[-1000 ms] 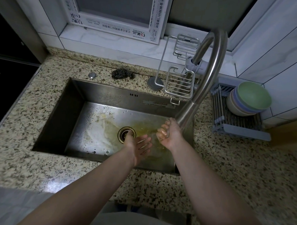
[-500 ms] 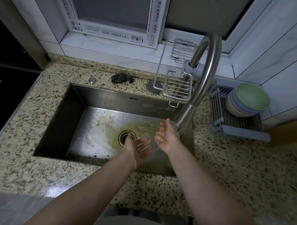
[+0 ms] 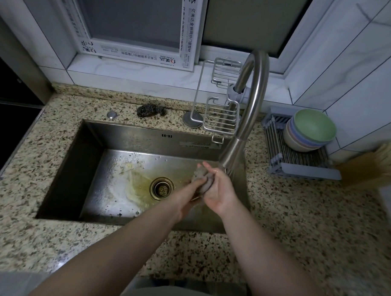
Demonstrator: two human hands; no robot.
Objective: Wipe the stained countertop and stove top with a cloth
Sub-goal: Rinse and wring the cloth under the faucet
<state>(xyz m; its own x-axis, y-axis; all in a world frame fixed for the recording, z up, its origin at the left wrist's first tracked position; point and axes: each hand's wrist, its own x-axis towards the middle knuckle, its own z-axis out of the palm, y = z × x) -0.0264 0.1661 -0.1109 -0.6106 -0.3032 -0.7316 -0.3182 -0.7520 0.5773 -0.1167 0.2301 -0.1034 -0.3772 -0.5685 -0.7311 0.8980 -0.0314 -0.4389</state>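
Both hands meet over the right side of the steel sink (image 3: 115,136), just below the faucet head (image 3: 230,158). My right hand (image 3: 220,189) lies cupped against the fingers of my left hand (image 3: 187,199), and its own fingers point up and left. A blurred greyish patch (image 3: 201,175) sits between the hands; I cannot tell whether it is my left fingers or a cloth. No cloth shows clearly elsewhere. The speckled granite countertop (image 3: 298,229) surrounds the sink. Yellowish residue spreads on the sink floor around the drain (image 3: 161,188).
A steel scouring pad (image 3: 150,109) lies behind the sink, beside a wire rack (image 3: 221,117) on the faucet. Stacked bowls (image 3: 310,129) stand on a grey drying rack (image 3: 300,160) at the right. A dark surface (image 3: 4,123) borders the counter's left edge.
The hands were apart, palms open under the faucet. Now they are pressed together and blurred with motion. The view has tilted down slightly.
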